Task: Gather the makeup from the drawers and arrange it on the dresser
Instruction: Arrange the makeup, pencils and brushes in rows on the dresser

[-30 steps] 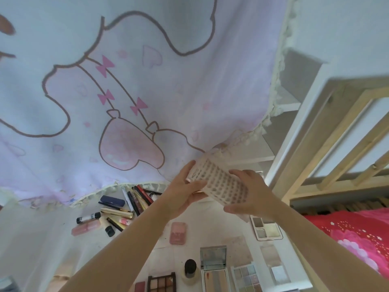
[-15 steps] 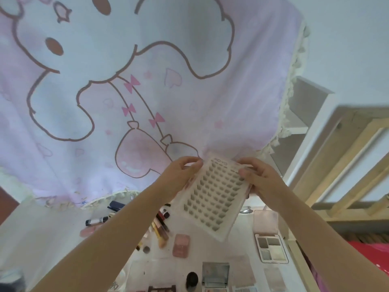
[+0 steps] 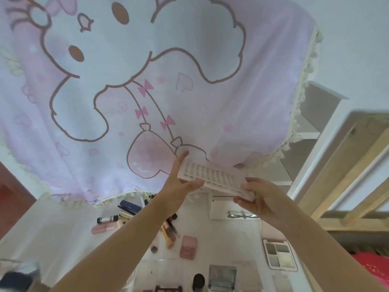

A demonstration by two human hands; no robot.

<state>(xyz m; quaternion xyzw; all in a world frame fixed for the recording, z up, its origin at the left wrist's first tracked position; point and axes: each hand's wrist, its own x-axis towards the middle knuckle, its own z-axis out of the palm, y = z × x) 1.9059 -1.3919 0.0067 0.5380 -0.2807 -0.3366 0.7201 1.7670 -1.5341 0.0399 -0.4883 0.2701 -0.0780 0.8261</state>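
Both hands hold a flat white tray of false lash clusters (image 3: 214,175) in the air above the white dresser top (image 3: 227,234). My left hand (image 3: 181,184) pinches its left end between thumb and fingers. My right hand (image 3: 256,199) grips its right end from below. The tray is tilted almost edge-on. Below lie a heap of pencils and tubes (image 3: 168,228), a pink compact (image 3: 188,247), a pink bottle (image 3: 104,228) and a white eyeshadow palette (image 3: 279,257).
A cartoon curtain (image 3: 147,91) hangs behind the dresser. White shelves (image 3: 305,131) and a wooden bed frame (image 3: 347,175) stand at the right, with red bedding (image 3: 370,264) below. A mirrored compact (image 3: 222,277) and a dark round cap (image 3: 199,281) sit near the front edge.
The lash tray has tipped from facing me to nearly edge-on and moved right. The camera has tilted upward, showing more of the curtain.
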